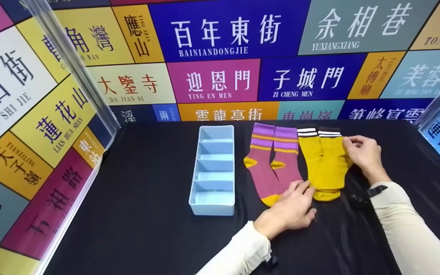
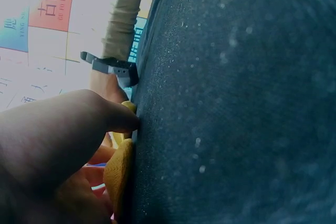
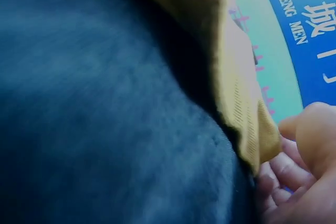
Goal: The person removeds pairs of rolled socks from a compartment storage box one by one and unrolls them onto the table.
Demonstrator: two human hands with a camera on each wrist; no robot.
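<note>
A pair of mustard-yellow socks (image 1: 330,160) with black cuffs and white stripes lies flat, its feet toward me. My right hand (image 1: 365,154) pinches the right edge of this pair just below the cuff; the right wrist view shows the yellow fabric (image 3: 244,108) raised at the fingertips. My left hand (image 1: 290,208) lies low over the socks, its relaxed fingers touching near the yellow pair's foot and covering part of the neighbouring pair. That neighbour is a pair of pink socks (image 1: 264,168) with purple cuffs and yellow stripes, heels and toes.
Left of the socks stands a light blue organizer box (image 1: 212,210) with several compartments in a row. Black cloth (image 1: 139,214) covers the table. Panels with printed street names (image 1: 212,80) enclose the back and sides.
</note>
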